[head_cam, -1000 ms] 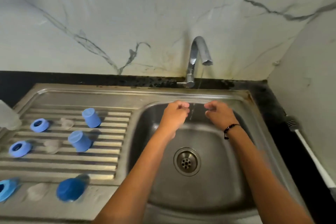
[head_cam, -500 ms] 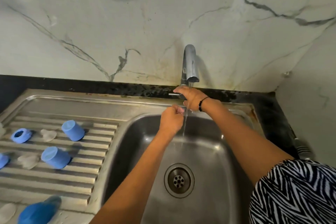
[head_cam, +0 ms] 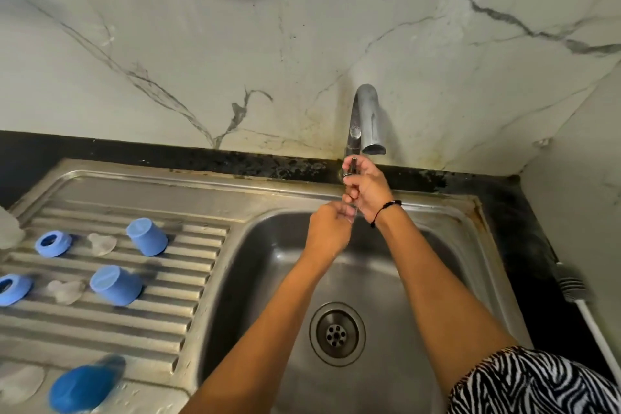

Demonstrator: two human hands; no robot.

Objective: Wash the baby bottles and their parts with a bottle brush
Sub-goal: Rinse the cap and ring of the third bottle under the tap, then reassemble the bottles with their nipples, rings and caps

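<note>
right hand [head_cam: 364, 190] fingers grip tap lever [head_cam: 351, 170] | left hand [head_cam: 331, 228] fingers curled, holding nothing, over sink [head_cam: 447, 222] back rim

Sink and draining board under the tap

The caps [head_cam: 147, 236] and rings [head_cam: 53, 243] are lying on the draining board [head_cam: 188, 279] to the left of the basin [head_cam: 268, 279]; both hands are meeting over the basin's back edge, the right hand [head_cam: 366, 188] lying behind the left hand [head_cam: 331, 228], below the tap [head_cam: 364, 118].
</note>
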